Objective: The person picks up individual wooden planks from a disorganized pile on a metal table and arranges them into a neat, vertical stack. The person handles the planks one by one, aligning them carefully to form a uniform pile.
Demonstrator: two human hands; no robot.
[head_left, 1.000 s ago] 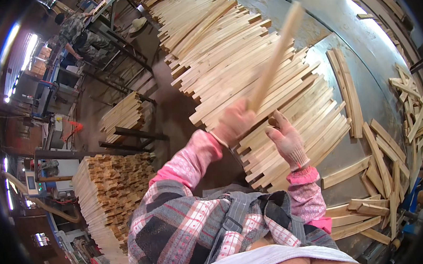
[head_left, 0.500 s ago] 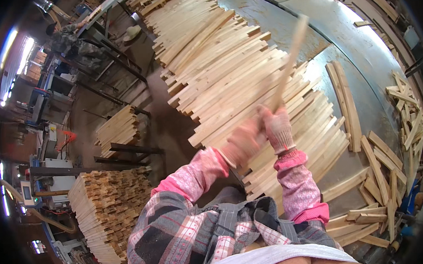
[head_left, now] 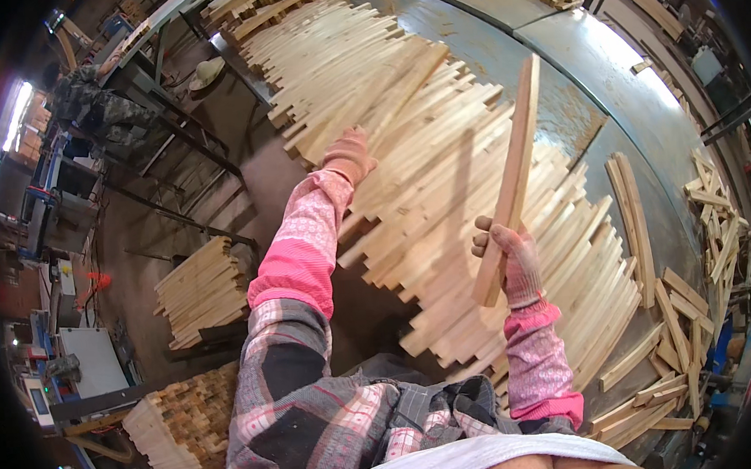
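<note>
My right hand [head_left: 506,260], in a worn pink glove, grips a long pale wooden slat [head_left: 512,172] near its lower end and holds it upright above the pile. My left hand [head_left: 348,155], also gloved, reaches forward and rests on the near edge of a large heap of wooden slats [head_left: 404,123] spread over a grey metal table [head_left: 604,61]. Whether its fingers close on a slat cannot be told. Pink sleeves and a plaid shirt fill the lower middle.
More loose slats [head_left: 634,221] and short offcuts [head_left: 715,225] lie at the right. A stacked bundle of slats [head_left: 198,288] stands on the floor at the left, another stack [head_left: 181,423] at the lower left. Metal frames and machines stand at the far left.
Both hands held the slat together before. Now my left hand has let go and reached forward to the pile, while my right hand has moved right with the slat.
</note>
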